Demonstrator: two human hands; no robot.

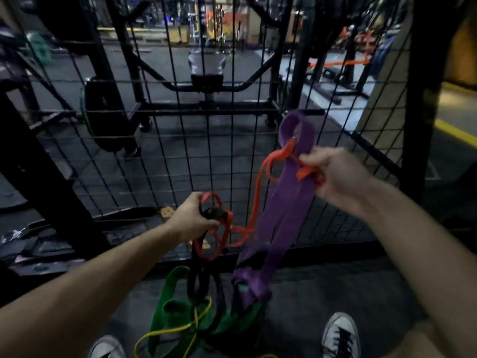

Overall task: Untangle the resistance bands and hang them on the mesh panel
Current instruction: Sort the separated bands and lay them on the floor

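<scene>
A black wire mesh panel [180, 156] stands right in front of me. A wide purple band [286, 202] hangs from a hook on the panel at upper right. My right hand [335, 177] pinches a thin orange band [258, 192] beside the purple one. That orange band loops down to my left hand [192, 217], which grips a knot of orange and black band [204, 277]. Below, a green band [165, 306] and a thin yellow band [178, 332] trail tangled to the floor with the purple band's lower end.
My two white sneakers [340, 334] stand on the dark floor at the bottom. A thick black post [423, 99] edges the panel on the right. Behind the mesh are black gym racks and machines [108, 104], and a yellow floor line [454, 130] runs at far right.
</scene>
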